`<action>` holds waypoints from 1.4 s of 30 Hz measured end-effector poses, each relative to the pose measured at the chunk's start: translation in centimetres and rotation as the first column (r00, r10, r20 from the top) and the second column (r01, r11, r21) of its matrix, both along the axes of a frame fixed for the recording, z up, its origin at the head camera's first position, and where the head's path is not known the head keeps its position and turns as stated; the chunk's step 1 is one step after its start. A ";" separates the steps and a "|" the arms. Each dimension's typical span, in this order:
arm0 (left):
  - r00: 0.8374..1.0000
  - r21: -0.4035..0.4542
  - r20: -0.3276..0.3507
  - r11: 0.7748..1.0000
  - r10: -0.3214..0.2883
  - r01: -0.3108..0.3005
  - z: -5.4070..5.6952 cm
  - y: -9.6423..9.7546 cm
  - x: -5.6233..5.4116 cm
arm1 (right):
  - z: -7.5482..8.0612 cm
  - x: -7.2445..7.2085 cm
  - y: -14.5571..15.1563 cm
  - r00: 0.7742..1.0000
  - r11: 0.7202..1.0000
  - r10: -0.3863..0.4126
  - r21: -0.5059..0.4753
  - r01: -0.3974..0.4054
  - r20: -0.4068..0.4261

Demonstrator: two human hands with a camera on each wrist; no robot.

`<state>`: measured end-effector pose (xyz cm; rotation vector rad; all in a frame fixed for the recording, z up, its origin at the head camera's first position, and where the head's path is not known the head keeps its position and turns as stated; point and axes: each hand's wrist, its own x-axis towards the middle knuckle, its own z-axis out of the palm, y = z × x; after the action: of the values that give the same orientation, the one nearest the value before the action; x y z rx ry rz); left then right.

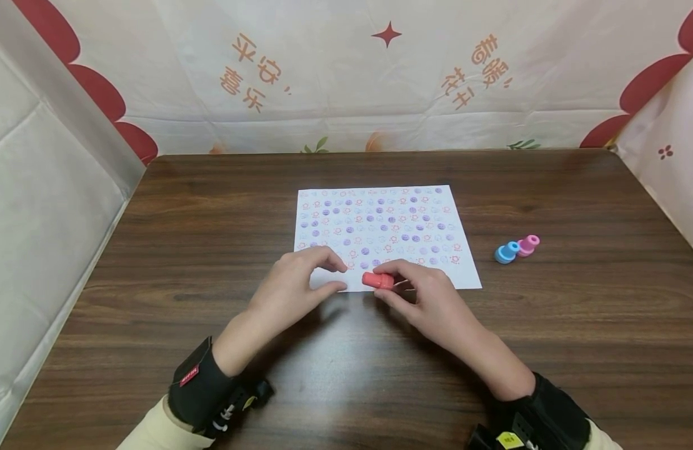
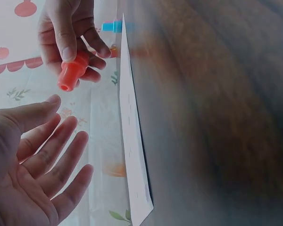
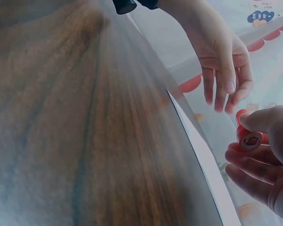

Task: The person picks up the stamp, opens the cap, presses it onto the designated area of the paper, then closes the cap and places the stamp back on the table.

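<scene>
Between thumb and fingers my right hand point(image 1: 433, 297) pinches a small red toy stamp point(image 1: 374, 280), held on its side above the near edge of the paper. Its narrow handle points left; the right wrist view shows the round wide end of the stamp point(image 3: 251, 140) with a pale ring. My left hand point(image 1: 287, 284) hovers at the paper's near left part, thumb and fingers apart, holding nothing. In the left wrist view the left hand point(image 2: 42, 165) has its fingers spread just below the stamp point(image 2: 71, 74). The white paper point(image 1: 464, 275) carries rows of purple, red and pale blue prints.
To the right of the paper, a blue stamp point(image 1: 506, 252) and a pink stamp point(image 1: 528, 245) stand side by side on the brown wooden table point(image 1: 577, 312). A white printed cloth point(image 1: 346, 75) hangs behind the table's far edge.
</scene>
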<state>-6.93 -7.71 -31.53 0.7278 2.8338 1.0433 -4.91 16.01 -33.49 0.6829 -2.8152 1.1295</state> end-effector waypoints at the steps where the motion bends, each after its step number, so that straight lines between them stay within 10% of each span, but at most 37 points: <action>1: 1.000 0.000 -0.001 1.000 0.001 -0.001 0.1 -0.1 0.0 | 0.0 0.0 0.1 1.000 1.000 -0.001 -0.001 0.001 0.001; 42: 0.994 -0.003 -0.023 0.994 0.109 -0.109 2.1 -4.2 -1.4 | 4.2 -1.8 5.3 0.953 0.969 -0.243 -0.084 0.232 -0.180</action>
<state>-8.32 -11.94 -29.45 0.5945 2.9239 1.0491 -6.72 21.28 -29.33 0.4073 -2.6052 1.0444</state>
